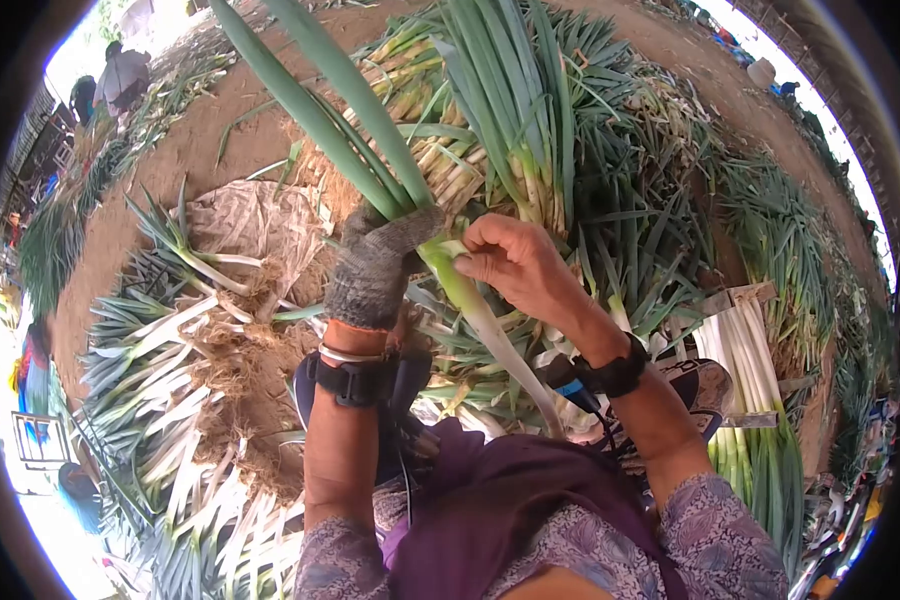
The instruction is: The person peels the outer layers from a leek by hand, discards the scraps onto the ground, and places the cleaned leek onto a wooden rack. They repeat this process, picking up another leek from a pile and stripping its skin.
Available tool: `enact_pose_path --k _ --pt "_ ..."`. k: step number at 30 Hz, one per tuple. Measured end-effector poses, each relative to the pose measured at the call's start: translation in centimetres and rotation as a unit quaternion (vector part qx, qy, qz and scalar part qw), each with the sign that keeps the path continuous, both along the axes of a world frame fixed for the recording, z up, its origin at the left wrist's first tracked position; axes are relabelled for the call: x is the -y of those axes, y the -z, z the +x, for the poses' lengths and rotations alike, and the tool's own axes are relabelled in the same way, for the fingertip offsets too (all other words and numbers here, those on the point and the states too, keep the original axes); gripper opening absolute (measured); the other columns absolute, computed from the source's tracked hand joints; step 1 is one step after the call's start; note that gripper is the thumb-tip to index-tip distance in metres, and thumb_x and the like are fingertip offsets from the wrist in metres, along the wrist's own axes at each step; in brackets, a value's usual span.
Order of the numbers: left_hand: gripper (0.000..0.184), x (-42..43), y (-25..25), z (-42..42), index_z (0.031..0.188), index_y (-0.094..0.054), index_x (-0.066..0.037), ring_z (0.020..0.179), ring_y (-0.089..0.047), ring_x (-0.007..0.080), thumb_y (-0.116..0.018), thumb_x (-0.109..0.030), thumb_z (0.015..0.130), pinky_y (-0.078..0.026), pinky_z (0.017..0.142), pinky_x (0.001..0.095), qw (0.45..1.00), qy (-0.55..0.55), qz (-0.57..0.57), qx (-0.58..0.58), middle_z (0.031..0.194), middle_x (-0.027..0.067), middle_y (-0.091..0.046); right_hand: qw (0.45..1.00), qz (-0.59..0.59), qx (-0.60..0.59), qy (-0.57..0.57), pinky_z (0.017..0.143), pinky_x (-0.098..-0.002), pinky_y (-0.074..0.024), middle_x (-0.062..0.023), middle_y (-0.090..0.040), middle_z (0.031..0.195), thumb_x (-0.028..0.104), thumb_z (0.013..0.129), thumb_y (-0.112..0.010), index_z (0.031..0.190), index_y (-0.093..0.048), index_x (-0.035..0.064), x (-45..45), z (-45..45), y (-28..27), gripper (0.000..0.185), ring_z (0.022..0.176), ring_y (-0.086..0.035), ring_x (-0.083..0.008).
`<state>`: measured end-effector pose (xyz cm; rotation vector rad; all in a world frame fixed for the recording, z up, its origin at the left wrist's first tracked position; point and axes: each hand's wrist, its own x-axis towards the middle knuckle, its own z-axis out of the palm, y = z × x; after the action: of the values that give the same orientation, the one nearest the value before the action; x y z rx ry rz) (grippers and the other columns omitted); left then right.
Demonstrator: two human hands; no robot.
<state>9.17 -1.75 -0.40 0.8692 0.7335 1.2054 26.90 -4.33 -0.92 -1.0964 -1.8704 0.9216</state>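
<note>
My left hand (378, 268), in a grey knitted glove, is closed around a large green onion (475, 318). The leaves rise past the glove to the upper left, and the white stem slants down toward my lap. Just right of the glove, my bare right hand (518, 268) pinches a pale green outer leaf (452, 248) at the side of that stem. The onion's lower end lies close to my clothing.
Onions with roots (185, 385) lie in a long heap at left. Leafy green onions (515, 120) are piled ahead. A bundle of white-stemmed onions (745, 365) rests in a wooden frame at right. Another person (122, 78) is at the far upper left.
</note>
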Motion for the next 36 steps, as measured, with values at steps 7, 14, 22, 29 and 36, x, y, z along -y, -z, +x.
enact_pose_path --k 7,14,22,29,36 --pt "0.023 0.6 -0.1 -0.6 0.094 -0.061 -0.005 0.066 -0.058 0.0138 -0.067 -0.009 0.072 -0.048 0.059 0.0256 0.993 -0.030 -0.004 -0.115 0.078 0.0030 -0.061 0.941 0.312 0.114 -0.061 0.063 -0.0330 -0.0471 -0.0075 -0.057 0.087 0.002 0.075 -0.059 0.082 -0.053 0.0044 3.1 -1.1 -1.5 0.009 0.072 -0.058 -0.0226" --pt "0.022 0.6 -0.6 0.0 0.089 -0.060 -0.003 0.061 -0.059 0.0142 -0.069 -0.007 0.069 -0.048 0.054 0.0243 0.995 -0.063 0.008 -0.070 0.072 0.0048 -0.060 0.992 0.082 -0.052 -0.084 0.062 -0.0303 -0.0484 -0.0058 -0.058 0.086 0.003 0.081 -0.058 0.086 -0.050 0.0069 7.6 2.6 -0.8 0.010 0.068 -0.060 -0.0175" --pt "0.037 -0.4 -0.6 -0.6 0.103 -0.052 -0.004 0.056 -0.054 0.0146 -0.068 -0.008 0.069 -0.044 0.042 0.0229 0.966 -0.226 0.014 -0.123 0.074 0.0048 -0.057 0.826 0.011 -0.516 0.226 0.065 -0.0236 -0.0468 -0.0042 -0.058 0.089 0.014 0.090 -0.053 0.100 -0.052 0.0089 9.0 16.7 0.3 0.011 0.070 -0.053 -0.0097" --pt "0.046 -0.7 -0.6 0.1 0.106 -0.046 -0.006 0.063 -0.052 0.0136 -0.069 -0.008 0.067 -0.044 0.050 0.0265 0.957 -0.287 0.002 -0.042 0.075 0.0047 -0.052 0.921 0.089 0.066 0.374 0.060 -0.0250 -0.0476 -0.0074 -0.058 0.097 0.013 0.078 -0.065 0.107 -0.052 0.0064 6.3 13.3 -1.2 0.033 0.067 -0.057 -0.0115" --pt "0.036 -1.4 0.2 0.6 0.098 -0.047 -0.007 0.065 -0.049 0.0115 -0.070 -0.009 0.070 -0.040 0.055 0.0245 0.954 -0.298 0.040 -0.002 0.075 0.0012 -0.049 0.968 0.168 0.144 0.118 0.062 -0.0385 -0.0456 -0.0103 -0.054 0.082 0.012 0.061 -0.076 0.088 -0.049 0.0069 4.1 -0.8 1.3 0.039 0.073 -0.057 -0.0294"
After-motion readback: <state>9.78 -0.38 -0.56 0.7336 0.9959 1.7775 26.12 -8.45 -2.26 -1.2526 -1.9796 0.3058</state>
